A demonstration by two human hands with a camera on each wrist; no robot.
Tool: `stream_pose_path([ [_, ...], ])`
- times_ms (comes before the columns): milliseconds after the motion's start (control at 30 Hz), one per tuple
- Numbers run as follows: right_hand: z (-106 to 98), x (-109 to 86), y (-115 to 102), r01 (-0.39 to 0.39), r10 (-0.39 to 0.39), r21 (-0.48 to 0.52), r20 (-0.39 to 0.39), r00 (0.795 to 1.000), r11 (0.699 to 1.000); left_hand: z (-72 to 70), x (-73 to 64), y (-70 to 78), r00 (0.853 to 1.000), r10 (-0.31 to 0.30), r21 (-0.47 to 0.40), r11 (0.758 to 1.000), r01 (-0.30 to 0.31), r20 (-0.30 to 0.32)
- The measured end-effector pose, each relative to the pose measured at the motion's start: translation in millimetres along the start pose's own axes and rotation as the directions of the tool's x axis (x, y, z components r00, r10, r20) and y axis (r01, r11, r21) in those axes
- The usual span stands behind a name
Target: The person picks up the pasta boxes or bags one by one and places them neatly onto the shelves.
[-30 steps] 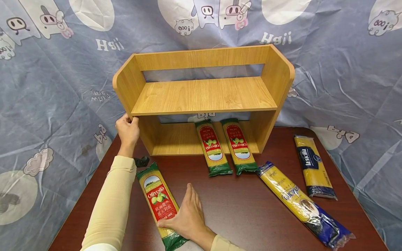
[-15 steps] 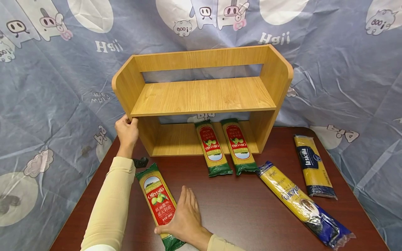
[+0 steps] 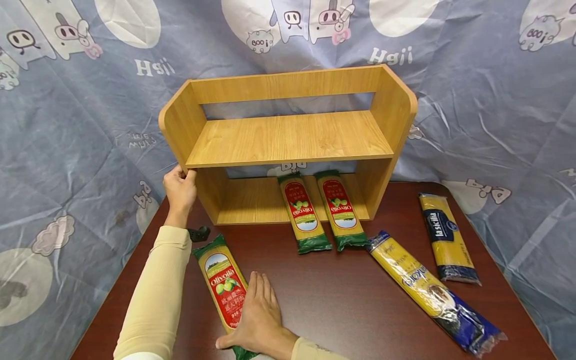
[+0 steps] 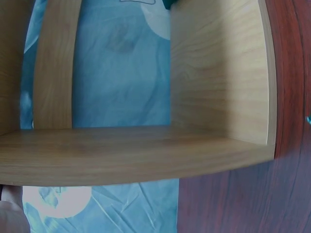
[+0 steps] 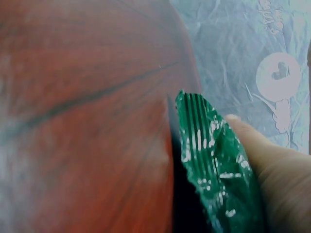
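Right hand (image 3: 258,322): laid over the near end of the red-and-green spaghetti packet (image 3: 223,289), fingers stretched forward along its right edge, thumb tucked against the green end seal. The right wrist view shows the thumb (image 5: 269,165) pressed to that crimped seal, which stands a little off the table (image 3: 342,310). The hold reads as a light side clasp, not a full wrap. The packet lies flat, its far end pointing up toward the left hand.

Left hand (image 3: 180,189): fingers curled round the front edge of the left side panel of the wooden shelf (image 3: 288,140), steadying it. How tightly it clamps cannot be told.

Beyond the right hand, two matching packets (image 3: 321,210) lie side by side, their far ends inside the lower compartment and their near ends out on the table. Well off to the right of both hands lie two yellow-and-blue packets (image 3: 434,292).

Judgement on method: the packet is long and its contents brittle, so it should be taken nearer its middle, or supported along its length, not levered up by the seal alone. Keep it level, line it up parallel with the pair already placed, and slide it into the free floor to their left. The left hand should hold the shelf firm against the push
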State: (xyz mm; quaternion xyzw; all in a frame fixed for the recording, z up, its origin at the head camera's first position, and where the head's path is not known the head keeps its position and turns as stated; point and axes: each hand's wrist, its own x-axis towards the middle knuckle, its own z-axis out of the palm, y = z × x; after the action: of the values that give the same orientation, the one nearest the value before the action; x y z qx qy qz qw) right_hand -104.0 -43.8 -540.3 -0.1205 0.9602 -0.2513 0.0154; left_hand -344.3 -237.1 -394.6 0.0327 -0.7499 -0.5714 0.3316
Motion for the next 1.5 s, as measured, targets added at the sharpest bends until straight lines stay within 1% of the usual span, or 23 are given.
stream_pose_path([
  [100, 1, -0.3, -3, -0.001, 0.001, -0.009, 0.007, 1.000, 1.000, -1.1, 0.5, -0.3, 1.000, 0.017, 0.014, 1.000, -0.017, 0.004],
  [200, 2, -1.1, -4, -0.002, 0.002, -0.007, -0.007, 1.000, 1.000, -2.4, 0.4, -0.7, 1.000, 0.023, 0.022, 0.999, -0.023, 0.010],
  [367, 3, -3.0, -3, 0.002, -0.002, 0.010, -0.031, 1.000, 1.000, -4.2, 0.4, -0.1, 1.000, 0.012, 0.027, 1.000, -0.012, 0.023],
  [600, 1, -4.5, -4, 0.028, -0.025, 0.037, -0.087, 0.996, 0.999, -5.4, 2.0, -0.1, 0.999, -0.011, 0.016, 1.000, 0.010, 0.049],
  [800, 1, -5.6, -6, 0.019, -0.013, 0.051, -0.115, 0.993, 0.999, -5.5, 2.6, -2.0, 0.999, 0.004, 0.026, 1.000, -0.005, 0.043],
  [1067, -5, -1.7, -5, 0.039, -0.030, 0.068, -0.117, 0.993, 0.997, -4.8, 4.0, -1.6, 0.999, 0.015, 0.026, 1.000, -0.016, 0.039],
  [1200, -8, -0.9, -5, 0.059, -0.051, 0.050, -0.132, 0.990, 0.997, -4.6, 3.2, -0.6, 0.999, 0.025, 0.027, 0.999, -0.026, 0.039],
  [1300, -10, -1.5, -5, 0.066, -0.060, 0.040, -0.140, 0.988, 0.997, -5.7, 2.0, -0.2, 0.999, 0.013, 0.027, 1.000, -0.015, 0.048],
  [1500, -13, -1.7, -5, 0.047, -0.043, 0.034, -0.125, 0.991, 0.998, -6.6, 2.6, -0.2, 0.998, 0.007, 0.037, 0.999, -0.009, 0.058],
])
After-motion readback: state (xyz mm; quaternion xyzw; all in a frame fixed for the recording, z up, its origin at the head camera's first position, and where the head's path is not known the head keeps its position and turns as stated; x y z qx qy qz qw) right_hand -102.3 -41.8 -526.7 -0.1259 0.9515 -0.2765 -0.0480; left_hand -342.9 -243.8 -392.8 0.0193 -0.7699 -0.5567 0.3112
